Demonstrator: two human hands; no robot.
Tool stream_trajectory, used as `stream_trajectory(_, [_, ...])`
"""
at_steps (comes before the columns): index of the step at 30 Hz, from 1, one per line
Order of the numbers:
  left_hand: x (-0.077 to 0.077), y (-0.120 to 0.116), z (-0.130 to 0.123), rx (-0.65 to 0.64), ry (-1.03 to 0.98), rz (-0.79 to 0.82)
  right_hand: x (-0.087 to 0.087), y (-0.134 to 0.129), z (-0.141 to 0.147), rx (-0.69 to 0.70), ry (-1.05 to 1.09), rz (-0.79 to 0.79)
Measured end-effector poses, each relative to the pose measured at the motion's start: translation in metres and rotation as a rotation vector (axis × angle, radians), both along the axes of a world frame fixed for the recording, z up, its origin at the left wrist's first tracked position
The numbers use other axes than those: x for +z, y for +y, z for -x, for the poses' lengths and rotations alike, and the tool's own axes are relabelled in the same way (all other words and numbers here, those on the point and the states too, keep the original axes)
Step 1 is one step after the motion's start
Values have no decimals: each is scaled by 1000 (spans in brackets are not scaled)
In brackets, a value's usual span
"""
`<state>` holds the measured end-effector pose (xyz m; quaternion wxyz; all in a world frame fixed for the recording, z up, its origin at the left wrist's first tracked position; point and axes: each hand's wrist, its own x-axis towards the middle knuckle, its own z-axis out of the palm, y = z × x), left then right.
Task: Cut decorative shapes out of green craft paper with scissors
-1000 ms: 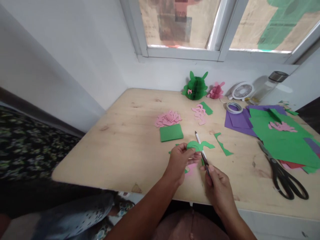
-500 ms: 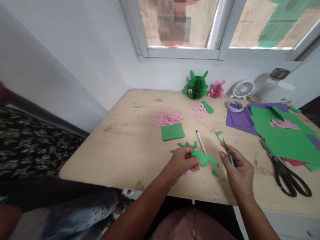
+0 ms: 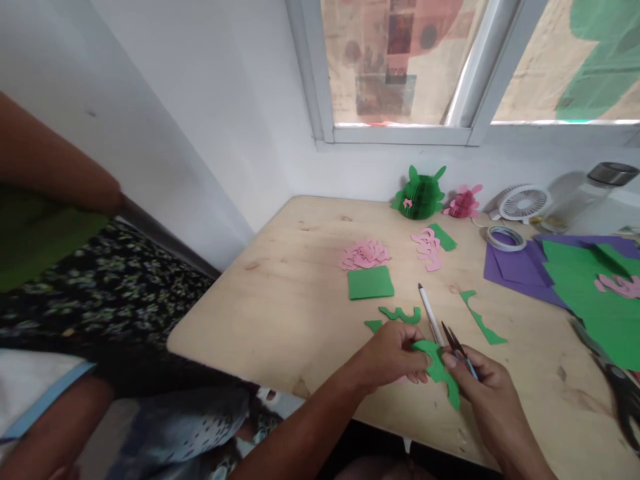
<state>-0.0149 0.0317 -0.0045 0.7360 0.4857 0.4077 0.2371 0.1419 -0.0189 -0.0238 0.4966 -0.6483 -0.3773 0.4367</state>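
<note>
My left hand (image 3: 395, 357) pinches a curvy green paper cutout (image 3: 440, 370) above the front of the wooden table. Just right of it my right hand (image 3: 483, 387) is closed on small scissors (image 3: 457, 347), their blades pointing up and away, with the thumb at the cutout's edge. A white pen (image 3: 430, 310) lies beyond the hands. Wavy green scraps lie left of the pen (image 3: 403, 315) and to its right (image 3: 483, 320). Behind the left hand are a green paper rectangle (image 3: 371, 283) and a pile of pink cutouts (image 3: 367, 254).
Green (image 3: 421, 197) and pink (image 3: 464, 202) paper figures stand at the back beside a small fan (image 3: 524, 203) and a glass bottle (image 3: 585, 200). Tape (image 3: 506, 239), purple and green sheets (image 3: 590, 287) and large black scissors (image 3: 623, 393) lie right. Other people's arms show at left.
The view has shifted, moving the table rightward and down. The right scrap now lies on the table. My right hand has come up to the cutout, which is turned downward. An arm has entered at left.
</note>
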Motion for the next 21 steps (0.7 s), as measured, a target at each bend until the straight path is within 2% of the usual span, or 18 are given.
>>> stream_trajectory(2, [0, -1, -2, 20, -15, 11, -2, 0, 2, -26, 6, -14])
stream_trajectory(7, [0, -10, -12, 200, -95, 50, -2, -1, 7, -117, 49, 8])
stream_trajectory(14, [-6, -22, -21, 332, -163, 142, -7, -4, 20, -210, 248, -24])
stream_trajectory(18, [-5, -22, -21, 414, -161, 141, -11, -8, 20, -172, 283, -37])
stream_trajectory(21, [-3, -21, -19, 363, -147, 107, -8, -8, 16, -129, 251, -38])
